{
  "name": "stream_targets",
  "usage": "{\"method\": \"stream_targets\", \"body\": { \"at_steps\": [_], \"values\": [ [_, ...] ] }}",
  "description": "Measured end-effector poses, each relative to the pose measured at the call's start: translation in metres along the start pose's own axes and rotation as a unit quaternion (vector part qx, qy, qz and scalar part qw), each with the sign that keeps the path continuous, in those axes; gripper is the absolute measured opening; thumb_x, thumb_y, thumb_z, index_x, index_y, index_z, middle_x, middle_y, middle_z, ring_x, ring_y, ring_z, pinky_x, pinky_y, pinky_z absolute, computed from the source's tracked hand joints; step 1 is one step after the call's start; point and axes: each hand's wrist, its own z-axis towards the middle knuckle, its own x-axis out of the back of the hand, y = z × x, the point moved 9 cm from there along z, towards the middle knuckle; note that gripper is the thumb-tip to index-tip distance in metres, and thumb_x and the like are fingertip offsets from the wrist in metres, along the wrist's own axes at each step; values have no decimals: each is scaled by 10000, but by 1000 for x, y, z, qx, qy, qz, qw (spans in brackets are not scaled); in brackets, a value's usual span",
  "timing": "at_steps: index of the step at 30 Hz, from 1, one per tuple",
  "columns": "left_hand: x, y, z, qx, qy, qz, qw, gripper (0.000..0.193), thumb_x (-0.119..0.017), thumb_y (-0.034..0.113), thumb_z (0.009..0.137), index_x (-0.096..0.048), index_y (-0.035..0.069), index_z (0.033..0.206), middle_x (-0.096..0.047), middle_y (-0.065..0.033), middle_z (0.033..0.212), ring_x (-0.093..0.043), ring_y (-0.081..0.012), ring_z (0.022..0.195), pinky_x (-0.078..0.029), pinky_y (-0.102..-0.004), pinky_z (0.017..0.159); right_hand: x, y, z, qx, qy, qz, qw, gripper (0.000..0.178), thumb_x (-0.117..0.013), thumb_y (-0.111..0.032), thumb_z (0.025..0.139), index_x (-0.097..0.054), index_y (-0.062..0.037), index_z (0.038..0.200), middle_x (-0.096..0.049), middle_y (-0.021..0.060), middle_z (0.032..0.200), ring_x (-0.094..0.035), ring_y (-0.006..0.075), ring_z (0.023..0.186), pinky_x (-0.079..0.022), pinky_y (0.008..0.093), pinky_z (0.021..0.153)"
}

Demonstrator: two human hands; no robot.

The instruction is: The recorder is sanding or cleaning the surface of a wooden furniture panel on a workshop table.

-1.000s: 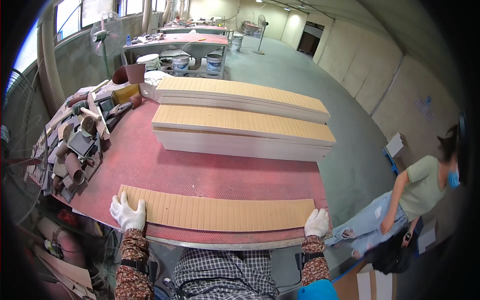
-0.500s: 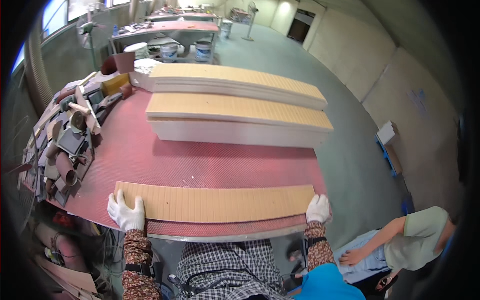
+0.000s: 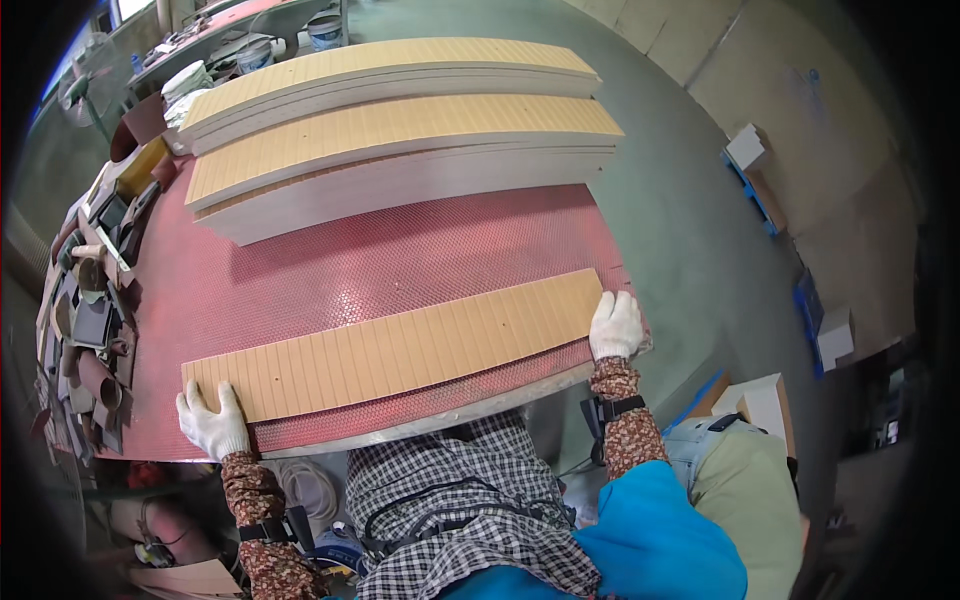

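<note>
A long tan grooved board (image 3: 400,345) lies near the front edge of the red mesh-textured table (image 3: 330,270), its right end farther away than its left. My left hand (image 3: 213,420), in a white glove, grips the left end, fingers along the edge and thumb apart on the near side. At the other end, my white-gloved right hand (image 3: 616,325) holds the right corner with its fingers over the edge. Beyond the board stand two stacks of similar boards, a nearer stack (image 3: 410,140) and a farther stack (image 3: 390,68), tan on top with pale sides.
Sanding scraps, blocks and rolls form a heap (image 3: 95,310) along the table's left side. A person in a pale green shirt (image 3: 745,490) is close by at the lower right. White boxes (image 3: 745,147) on blue pallets stand by the right wall.
The board has turned, its right end moving away from me, with both hands still at its ends. My view has tilted and shifted; the person at right has turned or bent over.
</note>
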Motion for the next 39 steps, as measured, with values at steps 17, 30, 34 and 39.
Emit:
{"method": "stream_targets", "body": {
  "at_steps": [17, 30, 34, 39],
  "values": [
    [-3, -9, 27, -31, -45, 26, 998, 751, -714, 522, 913, -582, 55, 1486, -546, -251, 1519, -518, -434, 1392, -401, -511, 1181, 5, -7, -9, 29, -49, 1, 998, 340, -577, -398, 1023, -662, -69, 999, -693, 174, 991, -678, 410, 935, -550, 541, 808],
    [9, 196, -87, -327, -117, -110, 931, 748, -830, 319, 813, -590, 4, 1447, -508, -281, 1544, -436, -464, 1452, -341, -567, 1231, 28, -48, -33, 129, -159, 41, 978, 284, -570, -354, 1025, -668, -88, 1039, -706, 176, 972, -708, 396, 886, -577, 527, 778],
    [-11, 279, -147, -416, -210, -117, 877, 814, -804, 424, 838, -527, 37, 1498, -450, -281, 1572, -377, -442, 1497, -244, -617, 1272, 39, -43, -34, 166, -215, -23, 962, 312, -534, -370, 1038, -658, -85, 1010, -741, 192, 907, -725, 423, 794, -572, 555, 725],
    [-16, 329, -183, -450, -263, -180, 834, 800, -799, 466, 832, -549, 27, 1452, -525, -246, 1461, -424, -438, 1445, -225, -642, 1266, 52, -51, -45, 200, -236, -8, 951, 292, -545, -348, 1039, -650, -78, 1008, -751, 181, 859, -730, 416, 752, -574, 549, 702]
  ]
}}
